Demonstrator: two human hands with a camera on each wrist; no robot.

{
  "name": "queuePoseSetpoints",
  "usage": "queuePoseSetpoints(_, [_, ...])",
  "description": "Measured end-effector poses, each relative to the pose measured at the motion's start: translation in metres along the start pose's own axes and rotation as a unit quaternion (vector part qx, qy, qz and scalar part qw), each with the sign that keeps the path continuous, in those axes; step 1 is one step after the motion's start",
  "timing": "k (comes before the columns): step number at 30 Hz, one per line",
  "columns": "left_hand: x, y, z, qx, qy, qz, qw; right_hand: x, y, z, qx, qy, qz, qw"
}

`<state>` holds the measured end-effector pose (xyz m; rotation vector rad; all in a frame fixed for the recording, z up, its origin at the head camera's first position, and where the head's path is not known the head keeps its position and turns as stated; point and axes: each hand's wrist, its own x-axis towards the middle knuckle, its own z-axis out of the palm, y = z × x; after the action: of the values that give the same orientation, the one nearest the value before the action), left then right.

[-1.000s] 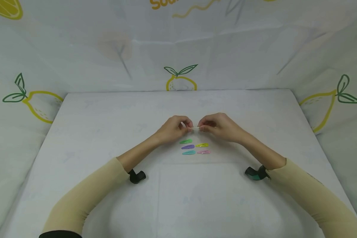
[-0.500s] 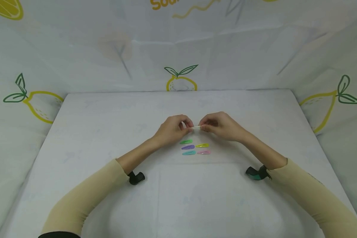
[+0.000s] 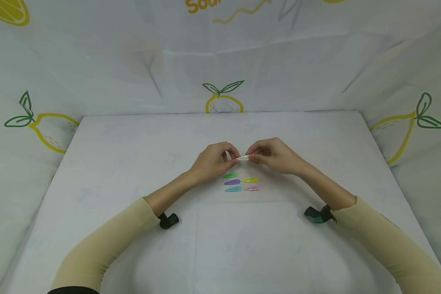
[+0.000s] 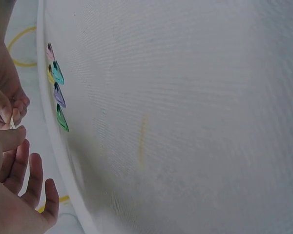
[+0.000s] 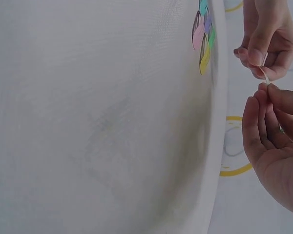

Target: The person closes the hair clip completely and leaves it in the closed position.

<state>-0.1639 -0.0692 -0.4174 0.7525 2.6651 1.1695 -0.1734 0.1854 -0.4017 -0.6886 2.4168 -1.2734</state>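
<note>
Between my two hands, a white snap hair clip (image 3: 243,157) is held above the table. My left hand (image 3: 212,161) pinches its left end between thumb and fingertips, and my right hand (image 3: 273,156) pinches the other end. In the right wrist view the pale clip (image 5: 266,75) shows edge-on as a thin strip; the fingers cover its ends. Nearer the person lie more snap clips: green (image 3: 230,175), purple (image 3: 232,182) and turquoise (image 3: 233,189) in a left column, yellow (image 3: 249,179) and pink (image 3: 251,188) in a right one.
A white cloth covers the table (image 3: 132,143). Behind it and at the sides hangs a white curtain (image 3: 191,61) with lemon prints. Black wrist cameras sit below the left forearm (image 3: 172,192) and the right forearm (image 3: 325,185).
The white clip has turned between the fingers, so more of its flat face shows in the head view. My right hand has shifted slightly right and up. The clips on the table have stayed put.
</note>
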Motion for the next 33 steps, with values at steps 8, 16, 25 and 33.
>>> queuePoseSetpoints(8, [0.0004, -0.0019, 0.0015, 0.002, 0.006, 0.004, 1.0, -0.0001, 0.0012, -0.0009, 0.021, -0.006, 0.0, 1.0])
queuePoseSetpoints(16, [-0.0008, -0.0017, 0.0032, -0.001, 0.004, 0.005, 1.0, -0.0005, 0.0025, -0.0021, 0.01, -0.007, 0.007, 1.0])
queuePoseSetpoints(25, [-0.0001, -0.0006, 0.0051, -0.004, 0.0, 0.004, 1.0, -0.0006, 0.0007, -0.0022, -0.008, -0.003, 0.014, 1.0])
queuePoseSetpoints(33, [-0.0011, 0.0002, 0.0056, -0.004, -0.004, -0.001, 1.0, -0.0018, 0.0014, -0.0017, -0.008, -0.006, 0.012, 1.0])
